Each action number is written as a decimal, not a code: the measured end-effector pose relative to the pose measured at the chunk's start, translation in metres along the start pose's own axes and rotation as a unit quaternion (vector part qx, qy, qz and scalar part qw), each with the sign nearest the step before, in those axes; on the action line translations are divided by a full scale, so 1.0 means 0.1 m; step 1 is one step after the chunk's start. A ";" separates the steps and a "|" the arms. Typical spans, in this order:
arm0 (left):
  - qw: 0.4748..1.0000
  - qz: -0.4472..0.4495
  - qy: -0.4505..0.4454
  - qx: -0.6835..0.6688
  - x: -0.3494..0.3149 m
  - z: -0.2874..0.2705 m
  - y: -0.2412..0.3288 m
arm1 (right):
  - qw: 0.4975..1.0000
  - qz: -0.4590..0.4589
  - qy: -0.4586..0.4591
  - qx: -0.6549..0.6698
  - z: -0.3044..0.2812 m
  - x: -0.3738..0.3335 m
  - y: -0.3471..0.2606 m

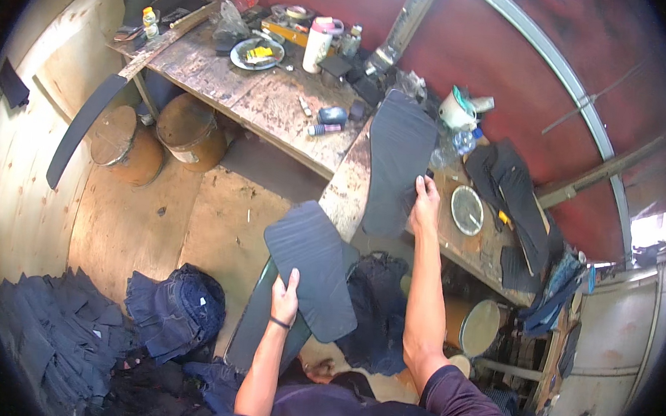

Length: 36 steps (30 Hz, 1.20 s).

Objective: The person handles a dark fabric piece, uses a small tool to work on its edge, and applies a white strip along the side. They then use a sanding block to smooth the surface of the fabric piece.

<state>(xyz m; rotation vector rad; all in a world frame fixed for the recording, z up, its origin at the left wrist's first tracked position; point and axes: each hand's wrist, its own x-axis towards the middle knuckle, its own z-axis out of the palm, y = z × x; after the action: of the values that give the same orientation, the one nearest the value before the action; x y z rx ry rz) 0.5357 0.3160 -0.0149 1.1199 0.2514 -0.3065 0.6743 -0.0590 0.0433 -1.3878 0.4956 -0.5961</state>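
My left hand (284, 303) grips a flat dark-grey sheet (310, 264) by its left edge, thumb on top and the other fingers hidden under it. The sheet has rounded corners and faint ridges, and it lies tilted over my lap. My right hand (425, 206) is stretched forward, fingers closed at the right edge of a longer dark-grey sheet (401, 159) of similar look. That one rests across the workbench corner, its near end reaching past the bench edge. A green-edged dark board (253, 329) shows partly beneath the left-hand sheet.
The worn wooden bench (278, 105) carries a plate (257, 53), a white tumbler (318, 45), and a round tin (467, 210). More dark sheets (513, 188) are stacked at right. Brown drums (193, 131) stand below. Dark fabric piles (59, 328) and denim (178, 301) cover the floor at left.
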 end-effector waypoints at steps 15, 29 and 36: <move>0.987 0.053 -0.132 0.080 -0.58 -0.18 0.03 | 0.975 0.041 -0.035 -0.217 -0.18 -3.66 -0.26; 0.981 0.042 -0.164 0.098 -1.08 -0.16 0.40 | 0.935 -0.027 0.311 -0.170 -1.17 -4.46 -0.72; 0.962 -0.026 -0.161 0.220 -0.74 -0.24 0.56 | 0.930 0.047 0.191 -0.311 0.00 -4.42 -0.41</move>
<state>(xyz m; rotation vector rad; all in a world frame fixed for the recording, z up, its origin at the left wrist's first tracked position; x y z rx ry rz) 0.4863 0.3688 0.0481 1.4797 -0.0841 -0.6046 0.3357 0.2260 0.0745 -1.8375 1.1309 -0.6647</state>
